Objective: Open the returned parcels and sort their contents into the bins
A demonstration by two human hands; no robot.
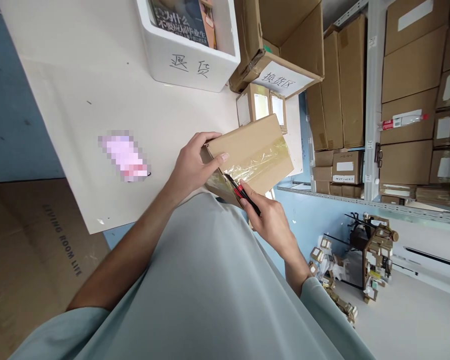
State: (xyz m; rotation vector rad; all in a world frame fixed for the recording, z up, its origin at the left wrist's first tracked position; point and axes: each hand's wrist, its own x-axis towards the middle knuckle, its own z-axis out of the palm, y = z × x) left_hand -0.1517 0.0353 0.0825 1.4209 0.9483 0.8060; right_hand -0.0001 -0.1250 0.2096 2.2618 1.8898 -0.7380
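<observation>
A brown cardboard box sealed with glossy, yellowish clear tape (253, 142) sits slantwise at the centre of the frame. The left hand (193, 162) clasps its left end, thumb on top. Just below centre, the right hand (272, 220) pinches a slim black-and-red knife (237, 190), tip at the taped edge. To me, a skid on slick tape could send the blade into that near thumb; a slackened left hold could let the box twist.

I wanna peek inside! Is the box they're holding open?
The box looks shut: its top lies flat under shiny tape. I can't tell whether the cutter has nicked it.
</observation>
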